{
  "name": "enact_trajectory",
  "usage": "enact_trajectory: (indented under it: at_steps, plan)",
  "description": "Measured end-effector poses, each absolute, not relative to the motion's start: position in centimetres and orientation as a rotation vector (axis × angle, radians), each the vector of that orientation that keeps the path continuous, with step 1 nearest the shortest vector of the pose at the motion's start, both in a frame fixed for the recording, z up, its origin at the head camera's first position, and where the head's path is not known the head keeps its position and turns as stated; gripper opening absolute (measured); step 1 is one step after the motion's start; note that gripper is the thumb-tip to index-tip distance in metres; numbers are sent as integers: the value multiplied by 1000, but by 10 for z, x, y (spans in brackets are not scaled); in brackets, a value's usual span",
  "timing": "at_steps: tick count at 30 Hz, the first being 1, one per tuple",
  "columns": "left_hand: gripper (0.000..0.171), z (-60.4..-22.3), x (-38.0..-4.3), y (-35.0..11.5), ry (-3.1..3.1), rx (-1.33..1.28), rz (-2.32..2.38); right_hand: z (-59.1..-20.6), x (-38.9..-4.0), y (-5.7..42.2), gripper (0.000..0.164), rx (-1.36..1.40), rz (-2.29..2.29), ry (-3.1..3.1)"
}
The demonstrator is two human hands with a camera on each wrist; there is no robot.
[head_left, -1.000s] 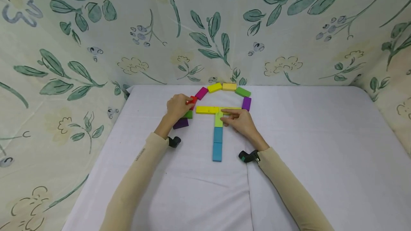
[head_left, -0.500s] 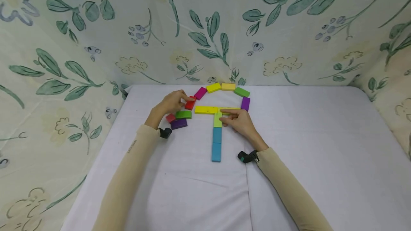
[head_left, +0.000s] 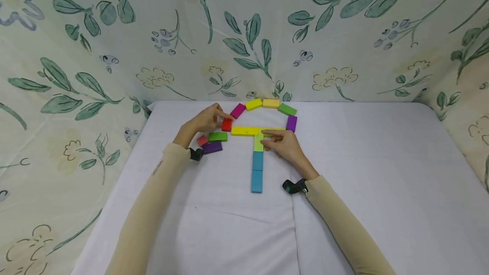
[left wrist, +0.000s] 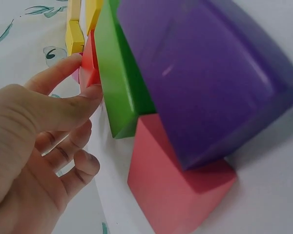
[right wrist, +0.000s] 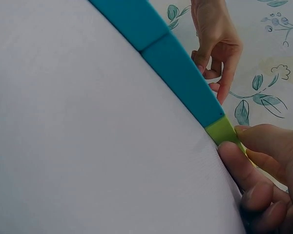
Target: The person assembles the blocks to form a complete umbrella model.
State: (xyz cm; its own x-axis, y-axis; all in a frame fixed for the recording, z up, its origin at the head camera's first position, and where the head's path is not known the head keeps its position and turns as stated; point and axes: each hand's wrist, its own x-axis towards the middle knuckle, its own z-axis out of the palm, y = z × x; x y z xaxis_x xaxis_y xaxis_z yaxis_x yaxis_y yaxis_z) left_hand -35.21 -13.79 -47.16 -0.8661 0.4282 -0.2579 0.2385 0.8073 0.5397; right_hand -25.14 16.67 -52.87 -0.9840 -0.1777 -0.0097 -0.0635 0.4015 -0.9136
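My left hand (head_left: pixel 205 120) pinches a red block (head_left: pixel 227 124) between thumb and index finger, at the left end of an arch of coloured blocks. In the left wrist view both fingertips touch that red block (left wrist: pixel 89 63), while the other fingers curl loosely. My right hand (head_left: pixel 285 144) has thumb and index finger on a lime green block (head_left: pixel 258 142), the top of a vertical stem. Below it lie two blue blocks (head_left: pixel 257 171). A yellow bar (head_left: pixel 244 131) crosses above the stem, its right part partly covered by my right fingers.
Left of the stem lie a green block (head_left: pixel 217 137), a purple block (head_left: pixel 212 147) and a pinkish-red block (head_left: pixel 202 140). The arch continues through magenta (head_left: pixel 238 110), yellow, pale orange, green and purple (head_left: pixel 291 123) blocks. A floral cloth (head_left: pixel 244 54) hangs behind the table.
My left hand has shifted left and slightly away, uncovering the green, purple and pinkish-red blocks. The red block has turned straighter and sits slightly apart from the magenta one. My right hand stays put.
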Motion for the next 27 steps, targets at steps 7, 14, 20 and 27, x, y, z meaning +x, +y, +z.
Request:
enact_trajectory:
  at_steps: [7,14,20,27]
  plan:
    - [48,-473,-354,-139,2668,542,736,-530,-252,167,36,-214,-1648,2544]
    - [52,-474,-351,-138,2671,565,716,-529,-252,167,37,-223,-1651,2540]
    - [51,-475,-350,-135,2682,569,699,-528,-251,167,37,-222,-1646,2539]
    - [50,-473,-349,-131,2699,537,653,-528,-251,167,36,-216,-1648,2537]
